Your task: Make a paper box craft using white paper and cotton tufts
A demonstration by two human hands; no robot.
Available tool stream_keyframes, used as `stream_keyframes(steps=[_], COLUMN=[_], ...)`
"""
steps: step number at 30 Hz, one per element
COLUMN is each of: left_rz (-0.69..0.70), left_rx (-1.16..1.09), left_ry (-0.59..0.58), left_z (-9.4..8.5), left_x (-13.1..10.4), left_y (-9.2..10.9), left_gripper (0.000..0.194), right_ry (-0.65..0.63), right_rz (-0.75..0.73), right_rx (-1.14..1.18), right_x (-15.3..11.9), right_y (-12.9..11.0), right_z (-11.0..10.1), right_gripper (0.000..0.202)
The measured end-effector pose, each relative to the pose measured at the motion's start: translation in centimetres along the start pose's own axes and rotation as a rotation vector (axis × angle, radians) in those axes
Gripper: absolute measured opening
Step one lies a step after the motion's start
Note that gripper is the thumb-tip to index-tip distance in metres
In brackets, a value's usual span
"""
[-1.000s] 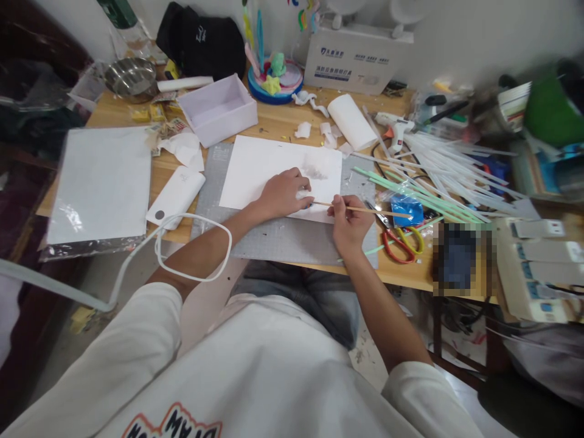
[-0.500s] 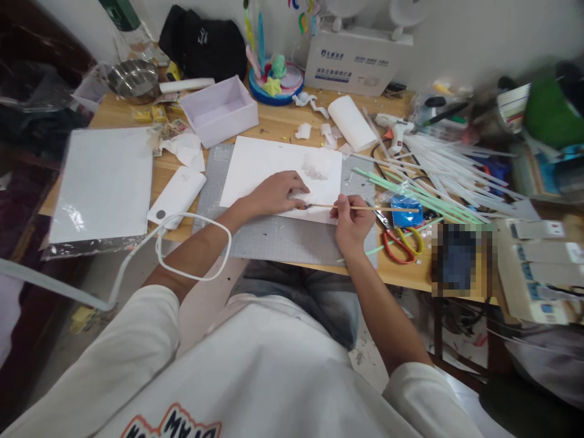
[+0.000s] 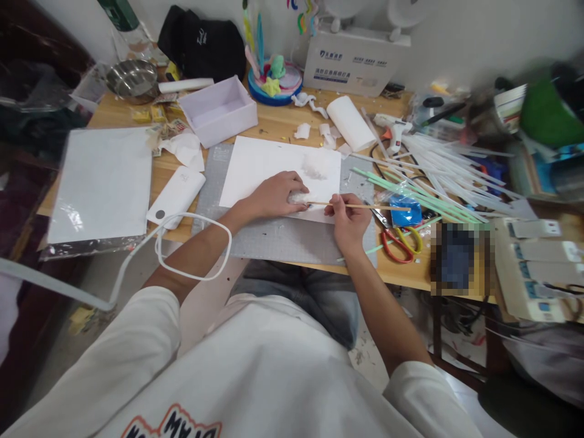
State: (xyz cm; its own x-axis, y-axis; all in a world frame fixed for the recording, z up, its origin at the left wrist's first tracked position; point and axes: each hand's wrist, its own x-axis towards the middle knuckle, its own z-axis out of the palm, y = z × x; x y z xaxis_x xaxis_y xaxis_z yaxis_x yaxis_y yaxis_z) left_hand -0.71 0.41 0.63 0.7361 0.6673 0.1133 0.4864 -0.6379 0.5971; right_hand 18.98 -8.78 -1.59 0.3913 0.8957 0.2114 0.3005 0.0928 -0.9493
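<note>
While the right hand (image 3: 351, 218) pinches a thin wooden stick (image 3: 381, 208) between thumb and fingers, the left hand (image 3: 276, 194) curves around a fluffy white wad (image 3: 298, 198) at the stick's left end. Thumb and fingers lie on either side of the wad; how firmly they press on it, I cannot tell. The stick runs roughly level above the near right part of a white sheet of paper (image 3: 255, 161), its bare right end reaching over a blue packet (image 3: 406, 220). On the sheet, just beyond the left hand's fingers, is a soft grey smudge (image 3: 314, 166). The paper lies on a grey mat (image 3: 278, 242), which rests on the wooden surface (image 3: 274, 120).

Near the right hand are scissors (image 3: 396, 245) with one red and one yellow handle. Green strips (image 3: 422, 199) and a heap of whitish strips (image 3: 449, 161) spread beyond them, beside a glue gun (image 3: 396, 132). A paper roll (image 3: 350, 123) and a pale lilac box (image 3: 223, 112) stand behind the sheet.
</note>
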Motion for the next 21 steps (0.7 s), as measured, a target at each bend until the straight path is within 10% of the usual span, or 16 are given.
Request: stream_keyframes(steps=[11,21], left_rz=[-0.029,0.072], left_rx=[-0.071,-0.071], left_ry=[0.073,-0.088], left_z=[0.8,-0.9], left_x=[0.2,-0.2], left_y=[-0.5,-1.3], left_gripper=[0.024,0.045], right_ry=[-0.060,-0.018], right_rz=[-0.013,0.031], right_rx=[-0.008,0.059], right_x=[-0.1,0.2], right_y=[0.2,0.0], right_z=[0.1,0.3], right_gripper=[0.039,0.037])
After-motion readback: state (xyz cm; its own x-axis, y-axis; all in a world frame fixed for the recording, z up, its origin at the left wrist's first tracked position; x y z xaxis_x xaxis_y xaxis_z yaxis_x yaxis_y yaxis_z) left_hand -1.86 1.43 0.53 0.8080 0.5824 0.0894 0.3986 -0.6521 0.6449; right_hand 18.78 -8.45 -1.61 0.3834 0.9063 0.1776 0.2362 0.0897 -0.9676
